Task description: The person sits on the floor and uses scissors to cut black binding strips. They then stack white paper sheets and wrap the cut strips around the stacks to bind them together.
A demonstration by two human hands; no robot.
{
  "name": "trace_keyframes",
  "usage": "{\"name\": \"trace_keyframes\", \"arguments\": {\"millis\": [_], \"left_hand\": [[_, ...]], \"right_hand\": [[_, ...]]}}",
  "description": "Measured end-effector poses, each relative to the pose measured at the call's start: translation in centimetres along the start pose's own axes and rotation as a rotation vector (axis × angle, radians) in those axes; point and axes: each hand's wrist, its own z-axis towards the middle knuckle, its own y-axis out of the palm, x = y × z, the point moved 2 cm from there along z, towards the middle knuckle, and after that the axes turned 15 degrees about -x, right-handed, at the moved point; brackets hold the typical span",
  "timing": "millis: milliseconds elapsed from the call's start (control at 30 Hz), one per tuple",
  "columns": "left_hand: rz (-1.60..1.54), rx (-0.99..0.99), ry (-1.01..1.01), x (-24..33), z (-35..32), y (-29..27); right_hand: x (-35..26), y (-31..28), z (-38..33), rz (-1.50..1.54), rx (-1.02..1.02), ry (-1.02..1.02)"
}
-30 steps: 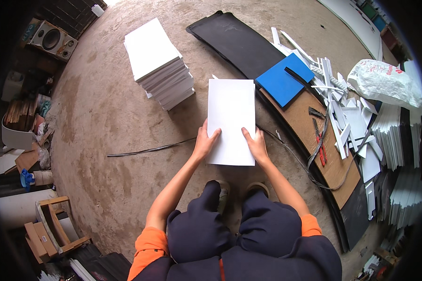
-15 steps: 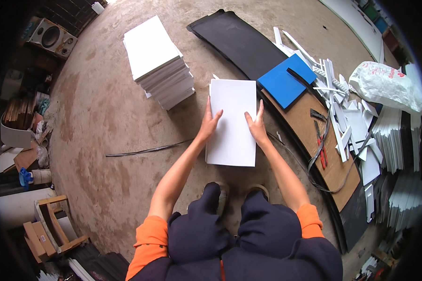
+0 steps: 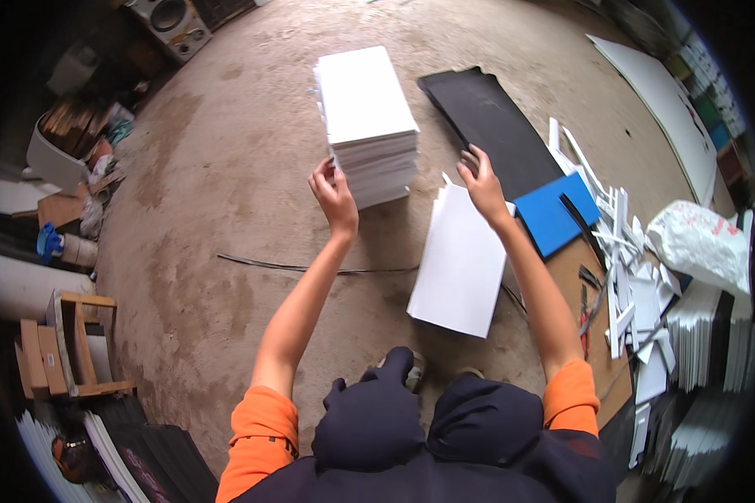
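A tall stack of white sheets or boards [image 3: 369, 101] stands on the floor ahead of me. At its near left corner is my left hand [image 3: 335, 199], fingers bent and apart; whether the fingertips touch the stack I cannot tell. Nearer to me lies a second, lower white stack [image 3: 459, 268], turned a little askew. Over its far right corner hovers my right hand [image 3: 481, 184], with fingers parted and nothing held.
On the right, a long black sheet [image 3: 503, 126] lies under a blue panel [image 3: 555, 214]. White offcuts [image 3: 637, 293] are heaped beside red-handled pliers [image 3: 585, 327] and a white plastic bag [image 3: 700, 239]. A thin black strap [image 3: 294, 268] crosses the floor. A wooden frame [image 3: 84, 344] stands left.
Both hands have let go of the near stack and moved forward, the left toward the tall stack. The view has shifted, so things sit lower and most lie further right.
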Motion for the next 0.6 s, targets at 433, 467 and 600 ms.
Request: {"name": "trace_keyframes", "arguments": {"millis": [433, 467, 600], "left_hand": [[0.037, -0.235, -0.273, -1.9, 8.5, -3.0], [0.008, -0.24, -0.28, -1.4, 8.6, -3.1], [-0.059, -0.287, -0.306, 0.2, 9.5, -3.6]], "right_hand": [[-6.1, 6.3, 9.7, -0.201, 0.031, 0.214], [-6.3, 6.0, 9.8, -0.186, 0.038, 0.195], [-6.8, 4.9, 10.6, -0.154, 0.069, 0.138]]}}
